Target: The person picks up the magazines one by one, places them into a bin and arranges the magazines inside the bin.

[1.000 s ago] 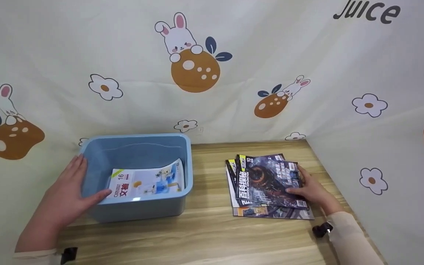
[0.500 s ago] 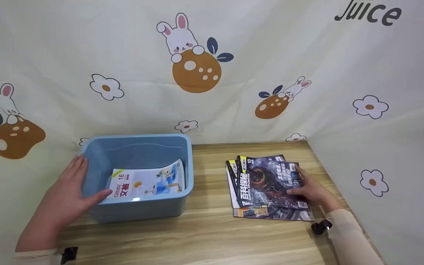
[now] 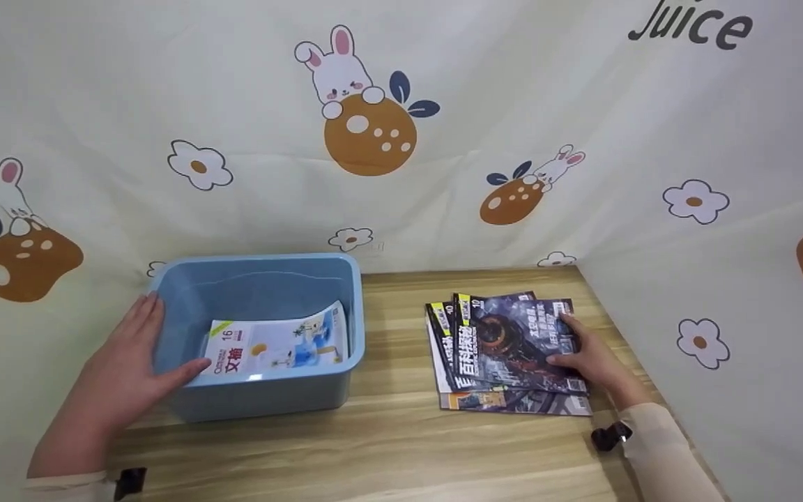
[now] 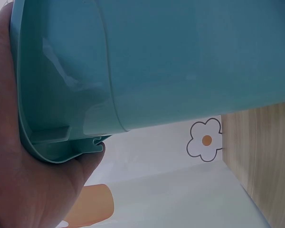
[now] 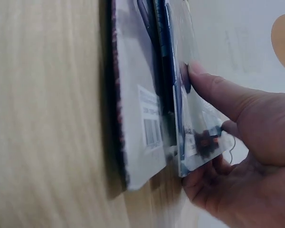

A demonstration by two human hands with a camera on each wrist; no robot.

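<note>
My left hand [image 3: 119, 373] grips the left corner of a blue plastic bin [image 3: 269, 401], its thumb over the front rim and the fingers along the side rim. Inside the bin lies a magazine [image 3: 276, 348] with a beach picture on its cover; its right end curls up against the wall. To the right is a loose stack of magazines. My right hand [image 3: 597, 359] pinches the right edge of the dark top magazine [image 3: 513, 348], thumb on the cover and fingers beneath. Under it, another magazine [image 3: 478, 401] shows along the front; its barcode side faces the right wrist view.
Both bin and stack stand on a wood-grain table [image 3: 387, 446]. A pale curtain [image 3: 429, 209] printed with rabbits, oranges and flowers closes off the back and sides, close behind the bin. Bare tabletop [image 3: 394, 335] separates the bin from the stack.
The top magazine has slid slightly right and turned a little under my right hand, baring more of the magazine beneath at the left. My left hand and the bin have stayed put.
</note>
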